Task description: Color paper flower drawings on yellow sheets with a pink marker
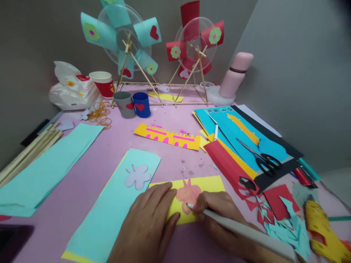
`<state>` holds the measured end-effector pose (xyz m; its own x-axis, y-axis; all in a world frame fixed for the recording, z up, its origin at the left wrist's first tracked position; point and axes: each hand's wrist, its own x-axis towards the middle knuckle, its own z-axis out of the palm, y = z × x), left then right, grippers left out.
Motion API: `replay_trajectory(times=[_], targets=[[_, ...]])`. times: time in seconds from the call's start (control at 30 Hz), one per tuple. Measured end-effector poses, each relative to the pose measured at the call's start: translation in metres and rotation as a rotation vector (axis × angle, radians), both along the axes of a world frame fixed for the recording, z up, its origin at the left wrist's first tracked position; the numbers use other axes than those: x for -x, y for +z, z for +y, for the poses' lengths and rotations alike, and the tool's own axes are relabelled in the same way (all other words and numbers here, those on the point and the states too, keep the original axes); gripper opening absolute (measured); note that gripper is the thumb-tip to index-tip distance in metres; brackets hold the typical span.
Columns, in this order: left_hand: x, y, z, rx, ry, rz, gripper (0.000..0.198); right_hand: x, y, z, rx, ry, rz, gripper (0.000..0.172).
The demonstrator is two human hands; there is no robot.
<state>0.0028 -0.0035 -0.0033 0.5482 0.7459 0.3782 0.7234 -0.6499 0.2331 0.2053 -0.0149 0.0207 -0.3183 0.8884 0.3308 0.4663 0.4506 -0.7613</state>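
A yellow paper piece (215, 183) lies on the pink table, with a butterfly shape (188, 191) coloured on it in pinkish orange. My left hand (148, 215) rests flat on the paper's left side, fingers stretched out. Gripped in my right hand (223, 210) is a marker (249, 233) with a pale grey barrel. Its tip touches the lower part of the butterfly shape. Left of the yellow paper, a light purple butterfly cutout (139, 177) sits on light blue paper strips (104, 215), partly covered by my left hand.
Two paper windmills on stick stands, one blue (146, 33) and one red (189, 22), rise at the back. Scissors (260, 157) lie on coloured sheets at right, near paper scraps (285, 232) and a yellow glue gun (319, 226). A decorated orange strip (167, 137) lies ahead; sticks (33, 149) lie left.
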Motion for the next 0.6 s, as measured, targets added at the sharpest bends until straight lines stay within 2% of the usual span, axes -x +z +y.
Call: replay_trajectory(times=[0.37,0.6], targets=[[-0.0002,0.0019,0.0,-0.004,-0.008,-0.005,0.03,-0.0075,-0.009,-0.0057,0.078,0.032,0.004,0.015],[0.0008,0.0007,-0.0009,-0.012,-0.008,0.008,0.031,-0.0035,-0.0037,-0.003,-0.006,0.023,0.025,0.016]])
